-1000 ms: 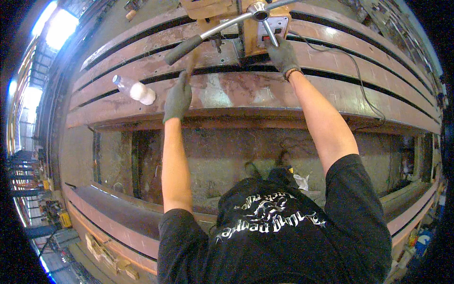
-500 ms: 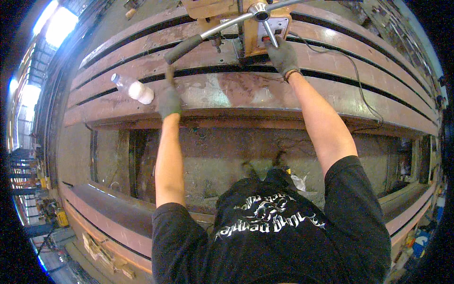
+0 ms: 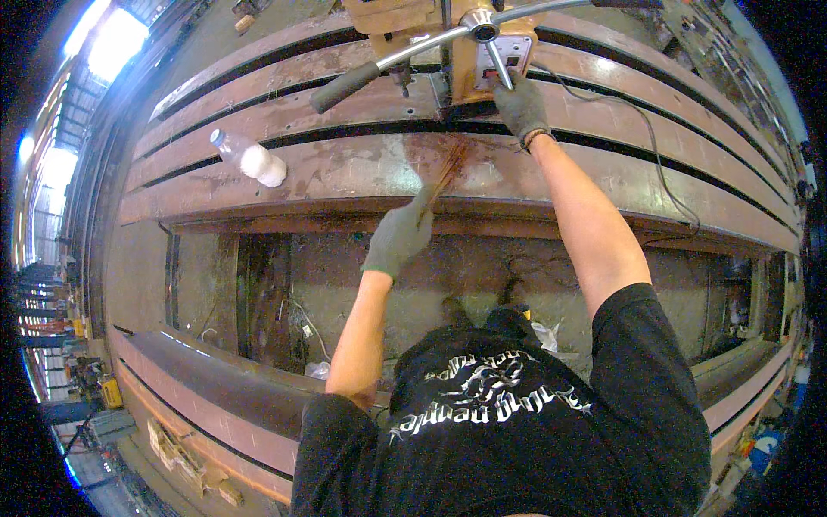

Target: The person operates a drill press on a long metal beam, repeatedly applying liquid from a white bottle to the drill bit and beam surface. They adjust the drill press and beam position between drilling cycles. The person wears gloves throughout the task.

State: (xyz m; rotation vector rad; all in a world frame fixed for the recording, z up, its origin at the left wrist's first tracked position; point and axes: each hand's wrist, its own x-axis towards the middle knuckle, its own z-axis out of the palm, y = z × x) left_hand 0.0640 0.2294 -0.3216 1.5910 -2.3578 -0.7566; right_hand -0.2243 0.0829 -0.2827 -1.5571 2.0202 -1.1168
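Thin brush, reddish-brown, streaked by motion blur, sits centre frame, slightly above middle, slanting up-right from the left hand. Left hand in grey glove, fingers curled tight around the brush's lower end; bristle end lies over the rusty top face of the steel beam, contact not clear because of blur. Hand itself is just below the beam's front edge, over the gap.

Right hand, also grey-gloved, upper centre, just right of and above the brush tip. Fingers wrapped around the lower spoke of the feed handle, clenched grip. Handle hub is a shiny metal ball at top centre; one long spoke runs down-left ending in a dark grip, another runs right toward the top edge. Hub mounts on a tan drill machine standing on the beams at top centre. Dark cable trails from the machine rightward across the beams.

Clear plastic bottle with white contents lies on its side on the beam, upper left, well apart from both hands.

Beams run as long parallel brown strips across the upper half, bowed by the lens. Below them concrete floor mid frame. Person's black printed shirt fills lower centre.
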